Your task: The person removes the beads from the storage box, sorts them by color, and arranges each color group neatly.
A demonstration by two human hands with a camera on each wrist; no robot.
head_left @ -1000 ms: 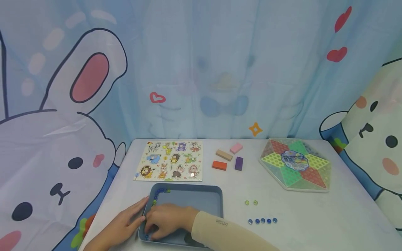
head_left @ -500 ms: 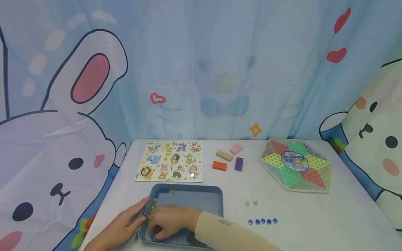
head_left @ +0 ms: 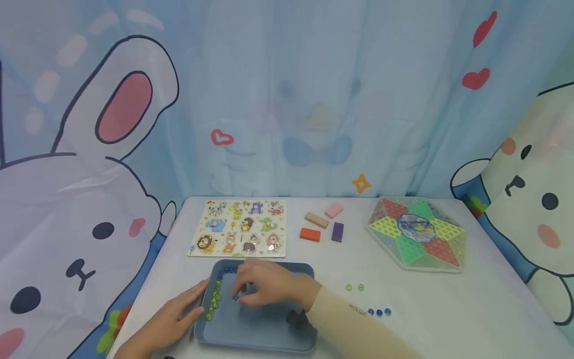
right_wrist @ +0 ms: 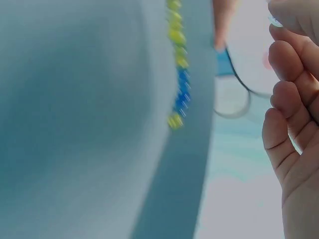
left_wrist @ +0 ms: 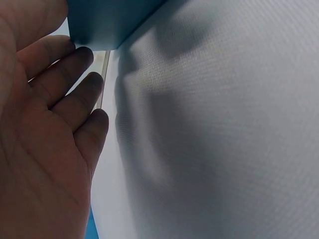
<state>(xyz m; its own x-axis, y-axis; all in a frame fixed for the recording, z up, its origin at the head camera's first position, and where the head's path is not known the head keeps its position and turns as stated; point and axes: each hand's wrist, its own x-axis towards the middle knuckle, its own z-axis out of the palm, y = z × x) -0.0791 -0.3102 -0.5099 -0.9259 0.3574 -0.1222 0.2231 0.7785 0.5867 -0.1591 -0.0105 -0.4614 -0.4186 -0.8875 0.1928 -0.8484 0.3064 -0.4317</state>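
My right hand point(head_left: 264, 283) is above the blue-grey tray point(head_left: 260, 344), pinching a blue glass marble point(head_left: 235, 298) between thumb and fingertips. In the right wrist view, only a small glint of that marble point(right_wrist: 275, 21) shows at the fingertips. Green-yellow marbles point(head_left: 216, 296) line the tray's left wall, and blue marbles point(head_left: 227, 270) sit at its far left corner; the hand covers part of that far row. My left hand point(head_left: 172, 316) lies beside the tray's left wall, its fingers extended along the rim. The left wrist view shows this palm point(left_wrist: 45, 154) with nothing in it.
Two green marbles point(head_left: 355, 287) and a row of blue marbles point(head_left: 379, 312), partly behind the sleeve, lie right of the tray. Farther back are an animal puzzle board point(head_left: 237, 229), several blocks point(head_left: 310, 235) and a hexagonal game board point(head_left: 417, 234).
My right hand has moved from the tray's near left corner up and rightward, a blue marble at its fingertips. The green marbles along the left wall are uncovered. The left hand stays by the rim.
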